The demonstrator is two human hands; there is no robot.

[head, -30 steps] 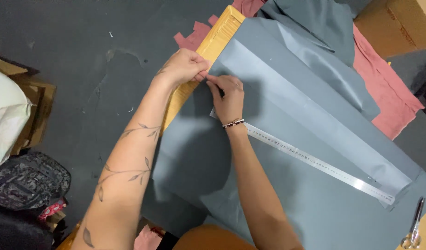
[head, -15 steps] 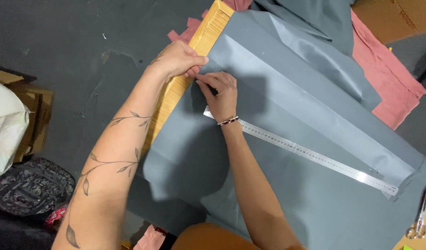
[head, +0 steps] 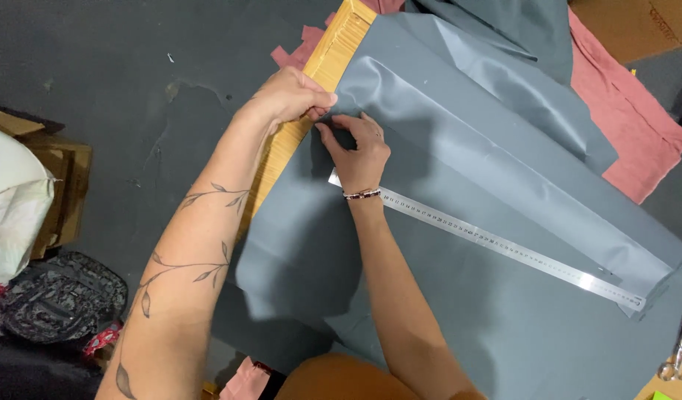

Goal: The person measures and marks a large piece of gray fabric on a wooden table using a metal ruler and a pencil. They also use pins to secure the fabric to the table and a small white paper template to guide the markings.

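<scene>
A large sheet of grey fabric [head: 459, 296] lies over a wooden board [head: 333, 52], with a long fold running from upper left to lower right. My left hand [head: 293, 96] pinches the fabric's edge at the upper-left end of the fold, over the board's edge. My right hand [head: 359, 148] sits just beside it, fingertips pinching the same fold end. A long metal ruler [head: 496, 244] lies on the fabric; its near end is under my right wrist.
Scissors [head: 678, 348] lie at the lower right. Pink fabric [head: 622, 118] and more grey cloth [head: 504, 30] lie at the far right. Dark floor [head: 134, 89] is to the left, with a black patterned bag [head: 59, 304], a white bag [head: 11, 207] and cardboard [head: 59, 185].
Both hands stay at the fold's upper-left end. My right fingers have shifted a little on the fabric. The ruler has not moved.
</scene>
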